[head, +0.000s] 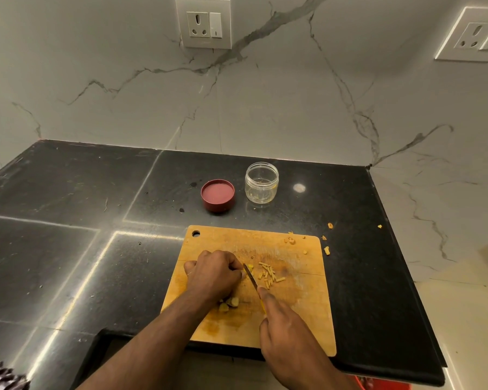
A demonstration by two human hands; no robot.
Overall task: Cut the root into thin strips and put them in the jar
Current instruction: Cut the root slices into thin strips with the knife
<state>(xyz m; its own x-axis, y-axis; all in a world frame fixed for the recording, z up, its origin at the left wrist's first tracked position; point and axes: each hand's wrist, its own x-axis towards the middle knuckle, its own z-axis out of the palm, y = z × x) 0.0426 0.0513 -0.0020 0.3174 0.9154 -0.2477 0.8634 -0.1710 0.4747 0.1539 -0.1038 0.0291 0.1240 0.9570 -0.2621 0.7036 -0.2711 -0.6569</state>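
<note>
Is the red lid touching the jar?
Apart. The head view shows the lid lying left of the jar, with a strip of black counter plainly visible between them.

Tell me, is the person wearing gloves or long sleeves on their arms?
No. The left hand and right hand are bare, without gloves, and both forearms are uncovered as far as the picture shows. A possible thin ring shows on one left finger, too small to be sure.
</note>
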